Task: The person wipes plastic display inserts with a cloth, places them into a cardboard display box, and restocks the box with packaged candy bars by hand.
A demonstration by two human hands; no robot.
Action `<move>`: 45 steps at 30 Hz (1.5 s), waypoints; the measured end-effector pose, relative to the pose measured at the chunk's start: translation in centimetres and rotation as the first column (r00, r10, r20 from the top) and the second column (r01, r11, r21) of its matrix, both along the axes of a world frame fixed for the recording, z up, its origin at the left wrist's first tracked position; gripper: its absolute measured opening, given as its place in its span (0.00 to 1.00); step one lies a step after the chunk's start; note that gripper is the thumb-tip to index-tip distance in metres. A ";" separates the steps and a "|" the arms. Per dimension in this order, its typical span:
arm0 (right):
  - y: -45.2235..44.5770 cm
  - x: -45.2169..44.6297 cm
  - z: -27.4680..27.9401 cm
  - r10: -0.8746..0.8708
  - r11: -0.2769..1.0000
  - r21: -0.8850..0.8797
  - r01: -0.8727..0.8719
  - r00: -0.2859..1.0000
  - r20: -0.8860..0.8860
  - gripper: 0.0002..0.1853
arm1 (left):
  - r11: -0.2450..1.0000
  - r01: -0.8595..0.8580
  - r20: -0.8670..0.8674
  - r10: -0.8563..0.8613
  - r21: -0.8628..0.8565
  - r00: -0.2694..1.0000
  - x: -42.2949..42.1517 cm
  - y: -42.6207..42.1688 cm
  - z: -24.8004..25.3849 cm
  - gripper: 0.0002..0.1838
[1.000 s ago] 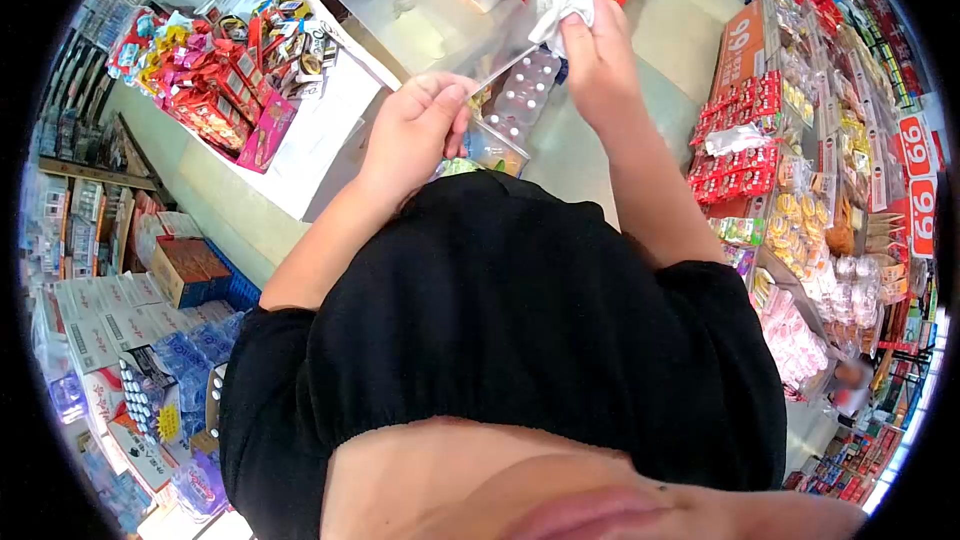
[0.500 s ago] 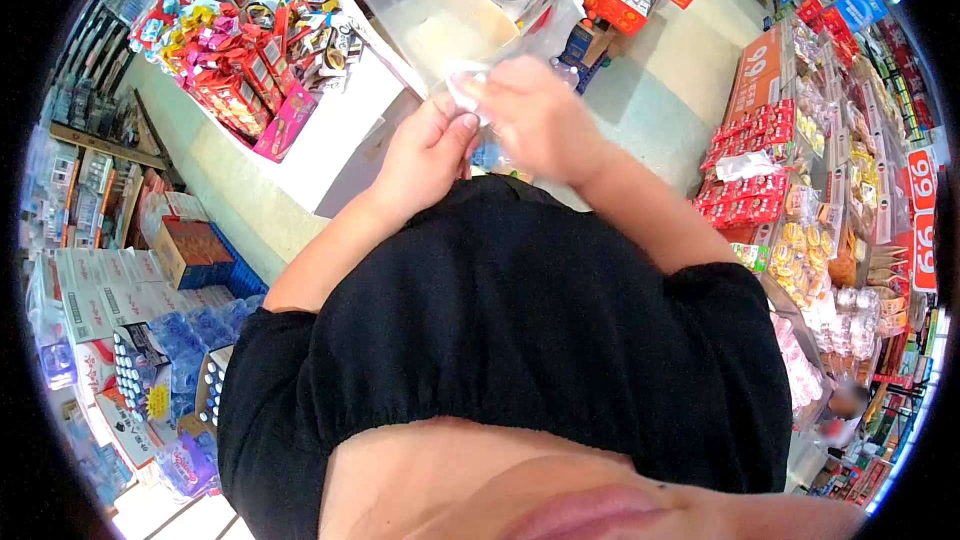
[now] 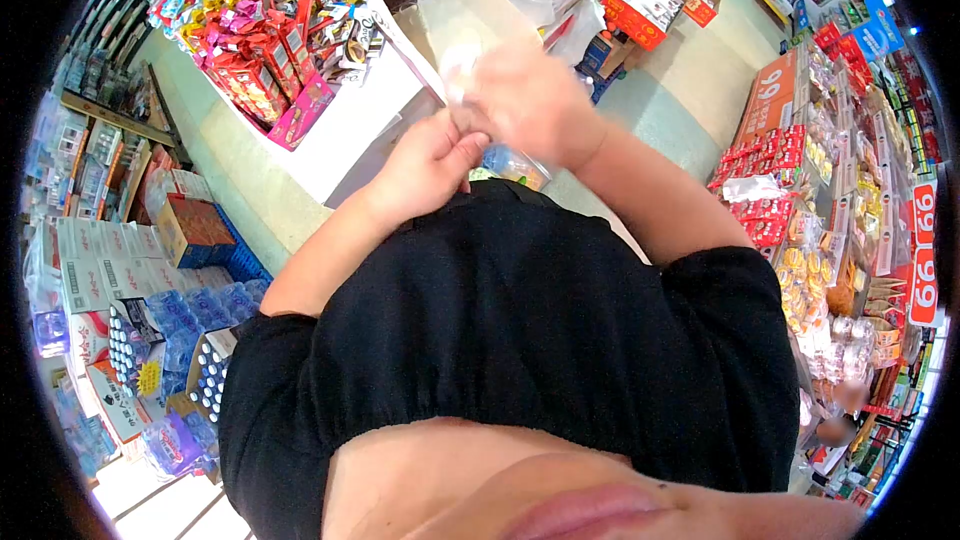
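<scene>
My left hand (image 3: 435,157) is closed, its thumb bent over the curled fingers. Whatever it pinches at its tip is hidden. Just above and to the right, my right hand (image 3: 535,105) is curled and smeared by motion. A blurred white piece, like a tissue (image 3: 456,83), shows at its fingers, close above my left fingertips. Behind both hands stands a translucent plastic sheet or bin panel (image 3: 445,20) at the counter edge. A clear plastic package with blue and green parts (image 3: 515,166) shows below my right hand.
Left of my hands, a white counter (image 3: 320,145) bears boxes of red and gold packaged snacks (image 3: 255,65). Bottled drinks (image 3: 205,300) and cartons stand at lower left. A red box of white packets (image 3: 640,5) lies ahead. Shelves of bagged goods (image 3: 805,260) line the right.
My right hand has moved slightly right and down, and the white piece is now more blurred. My left hand has shifted slightly right. The whole view has shifted a little.
</scene>
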State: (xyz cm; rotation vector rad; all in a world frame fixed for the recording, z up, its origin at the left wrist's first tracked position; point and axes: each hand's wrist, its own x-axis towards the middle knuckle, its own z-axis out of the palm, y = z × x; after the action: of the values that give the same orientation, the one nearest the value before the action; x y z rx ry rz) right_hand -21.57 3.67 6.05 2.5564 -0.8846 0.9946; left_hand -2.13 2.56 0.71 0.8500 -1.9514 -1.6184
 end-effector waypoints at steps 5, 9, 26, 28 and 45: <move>-1.0 0.0 -0.1 0.138 0.990 0.028 -0.139 0.990 0.023 0.15 | 0.984 -0.040 0.070 0.052 -0.171 0.996 0.3 0.5 0.6 0.07; -5.0 -0.1 2.0 -0.094 0.994 -0.052 0.101 0.987 0.129 0.17 | 0.936 0.084 0.138 -0.039 -0.341 0.990 -0.2 1.3 1.9 0.06; -1.8 1.5 -1.5 0.086 0.996 0.000 -0.086 0.996 -0.022 0.15 | 0.977 -0.085 0.022 0.091 -0.197 0.996 1.6 0.5 -0.5 0.06; -1.6 1.6 -0.4 -0.003 0.995 0.104 0.010 0.998 -0.067 0.13 | 0.976 -0.075 0.039 0.085 -0.205 0.996 1.6 0.4 -0.3 0.06; -3.5 -1.3 0.4 -0.044 0.975 -0.211 0.069 0.992 0.121 0.10 | 0.992 0.070 0.013 -0.070 -0.106 0.998 1.6 1.0 0.5 0.07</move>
State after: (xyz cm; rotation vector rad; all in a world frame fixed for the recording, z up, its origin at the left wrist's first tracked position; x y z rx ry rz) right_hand -22.84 0.20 6.46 2.3012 -0.8252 1.1634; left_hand -0.57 3.60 1.17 0.7562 -2.0749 -1.5360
